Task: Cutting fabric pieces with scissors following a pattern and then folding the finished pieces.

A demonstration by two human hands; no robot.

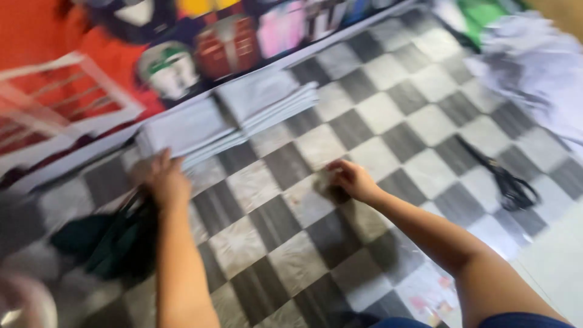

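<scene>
Nearest the camera, 2 bare forearms reach out over a checkered floor [285,243] of grey and pale tiles, the whole view smeared by motion. The left hand [165,182] sits beside a heap of dark green fabric [103,243], and thin dark straps or folds seem to run up to its fingers; they look curled around that cloth, though the blur leaves the grasp uncertain. The right hand [352,180] presses low against the floor with its fingers bent over a small pale scrap [325,180], apparently pinching it, so it lies trapped between fingertips and tile.

Further right, a pair of black scissors [507,182] lies flat on the tiles, well apart from either hand, blades pointing away. Just beyond the left hand, a stack of folded grey-white cloth pieces [228,115] rests in 2 overlapping piles, edges squared as if kept tidy for handling.

Behind the stack runs a printed banner [212,48] with colourful pictures, and a white frame [67,97] leans against an orange backdrop. At the far right, crumpled pale fabric [534,67] is heaped loosely.
</scene>
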